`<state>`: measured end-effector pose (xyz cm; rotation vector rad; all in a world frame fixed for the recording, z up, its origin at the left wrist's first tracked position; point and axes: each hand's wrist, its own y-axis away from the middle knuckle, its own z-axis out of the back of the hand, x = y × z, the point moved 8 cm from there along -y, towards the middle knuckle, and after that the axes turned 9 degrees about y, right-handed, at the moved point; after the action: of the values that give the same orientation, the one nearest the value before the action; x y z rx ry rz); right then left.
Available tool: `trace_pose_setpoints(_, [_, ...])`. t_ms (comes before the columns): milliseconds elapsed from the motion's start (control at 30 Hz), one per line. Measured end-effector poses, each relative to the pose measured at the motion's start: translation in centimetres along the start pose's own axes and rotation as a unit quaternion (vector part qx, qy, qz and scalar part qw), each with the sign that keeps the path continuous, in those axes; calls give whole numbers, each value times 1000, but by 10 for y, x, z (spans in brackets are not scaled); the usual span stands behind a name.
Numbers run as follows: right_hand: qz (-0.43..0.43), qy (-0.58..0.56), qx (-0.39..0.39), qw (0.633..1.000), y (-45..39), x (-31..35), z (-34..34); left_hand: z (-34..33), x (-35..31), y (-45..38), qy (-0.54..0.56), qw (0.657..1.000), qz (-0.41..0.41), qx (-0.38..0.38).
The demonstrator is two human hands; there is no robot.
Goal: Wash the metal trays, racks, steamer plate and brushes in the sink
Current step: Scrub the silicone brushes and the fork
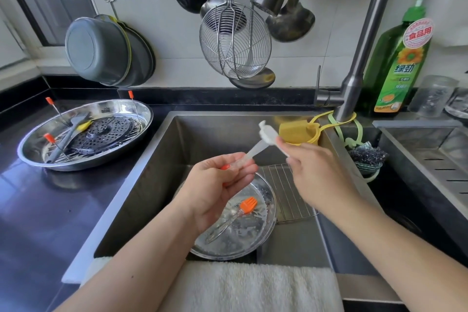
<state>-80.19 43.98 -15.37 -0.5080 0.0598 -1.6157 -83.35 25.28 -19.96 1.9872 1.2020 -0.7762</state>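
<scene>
Head view, looking down over a steel sink [141, 185] sunk in a dark glossy counter [22, 210], white tiled wall behind, window off to the far left. Both hands up over the basin: left hand [217, 185] curled round the clear handle of a white brush [266, 134], right hand [314, 172] pinching the same brush at its head end, fingertips bent, brush slanting up and away between the two grips. Directly beneath the left grip, one round metal tray [263, 235] lying in the basin, wet, with one orange brush [247, 206] resting in it. Under the right grip, one wire rack [286, 185] flat on the sink floor, tucked partly under that tray. Well left of both hands, out on the counter, a second round tray [33, 157] holding one dark perforated steamer plate [106, 134], one grey and yellow brush [73, 132] and a rack with three orange-tipped legs [48, 137] standing up. Brushes counted: three. Trays: two. Just beyond the right grip, a yellow sponge holder [304, 134] hung from the tap [359, 58]; green detergent bottle [400, 63] further right. Overhead, a wire skimmer [235, 40] and ladles hanging; white towel [240, 286] draped over the near sink edge.
</scene>
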Motion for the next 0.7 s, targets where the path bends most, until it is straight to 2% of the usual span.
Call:
trace_pose_setpoints(33, [-7, 3, -5, 1000, 1, -2, 2, 0, 1, 0, 3, 1000, 3, 2])
trace_pose_setpoints(167, [116, -63, 48, 990, 27, 42, -14, -3, 2, 0, 28, 1000, 10, 5])
trace_pose_setpoints(267, [94, -49, 15, 994, 14, 34, -12, -5, 1, 1, 88, 995, 38, 1])
trace_pose_setpoints(367, [182, -70, 54, 979, 30, 57, -18, -8, 0, 2, 150, 987, 63, 16])
trace_pose_setpoints(400, [192, -67, 60, 977, 31, 57, -19, -8, 0, 2, 168, 983, 69, 21])
trace_pose_setpoints(500, [143, -49, 15, 988, 19, 42, -11, -14, -1, 4, 202, 975, 71, 60])
trace_pose_setpoints(633, [230, -99, 57, 966, 40, 70, -15, -13, -8, 6, 222, 972, 50, 64])
trace_pose_setpoints(700, [217, -92, 40, 971, 34, 63, -13, -15, -11, 6, 218, 972, 41, 74])
